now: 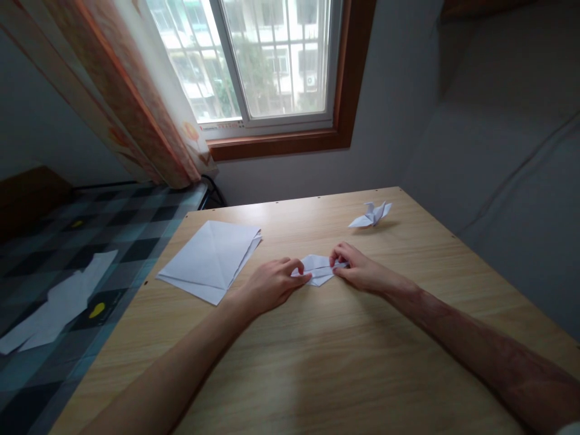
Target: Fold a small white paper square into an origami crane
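Observation:
A small piece of folded white paper (317, 270) lies on the wooden table between my hands, with creases running across it. My left hand (277, 281) pinches its left end between thumb and fingers. At the opposite end, the thumb and curled fingers of my right hand (353, 266) grip the paper's right tip. Both ends are partly covered by my fingers. Beyond my right hand stands a finished-looking paper crane (371, 215), apart from both hands. To the left of my left hand rests a stack of white paper squares (212, 257), with slightly uneven edges.
The light wooden table (290, 362) ends near the wall under a barred window (276, 60). On the left is a bed with a checked cover (149, 205), where white paper strips (67, 302) lie. An orange-patterned curtain (122, 90) hangs above it.

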Demonstrator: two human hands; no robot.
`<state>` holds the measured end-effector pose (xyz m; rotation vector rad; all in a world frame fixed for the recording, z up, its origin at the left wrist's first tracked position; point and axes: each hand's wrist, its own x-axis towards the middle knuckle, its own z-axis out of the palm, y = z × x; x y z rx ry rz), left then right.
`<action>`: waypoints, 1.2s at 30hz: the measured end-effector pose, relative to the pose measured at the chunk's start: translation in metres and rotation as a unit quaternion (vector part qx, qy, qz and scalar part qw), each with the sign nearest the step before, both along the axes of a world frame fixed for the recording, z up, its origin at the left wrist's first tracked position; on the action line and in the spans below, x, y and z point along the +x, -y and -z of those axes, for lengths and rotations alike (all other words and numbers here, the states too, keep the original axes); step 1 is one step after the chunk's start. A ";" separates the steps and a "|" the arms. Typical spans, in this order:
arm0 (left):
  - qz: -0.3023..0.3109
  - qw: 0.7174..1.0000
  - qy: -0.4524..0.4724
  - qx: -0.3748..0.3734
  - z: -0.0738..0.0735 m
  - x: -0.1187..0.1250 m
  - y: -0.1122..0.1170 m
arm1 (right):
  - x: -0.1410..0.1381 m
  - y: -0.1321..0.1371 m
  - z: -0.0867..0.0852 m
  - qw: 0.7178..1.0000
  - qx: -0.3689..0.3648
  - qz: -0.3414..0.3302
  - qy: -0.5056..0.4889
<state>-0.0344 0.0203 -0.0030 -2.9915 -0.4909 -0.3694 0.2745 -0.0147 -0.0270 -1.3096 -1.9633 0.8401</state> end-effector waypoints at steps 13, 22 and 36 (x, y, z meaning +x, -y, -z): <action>0.029 0.988 0.122 0.089 0.004 0.005 0.012 | 0.000 -0.001 -0.001 1.000 -0.003 -0.001 0.004; 0.073 0.992 0.100 0.003 0.005 0.019 0.020 | 0.000 0.000 -0.001 1.000 0.016 -0.001 0.009; 0.021 0.995 0.097 -0.018 0.004 0.015 0.019 | -0.014 0.006 0.002 0.995 0.089 0.037 0.037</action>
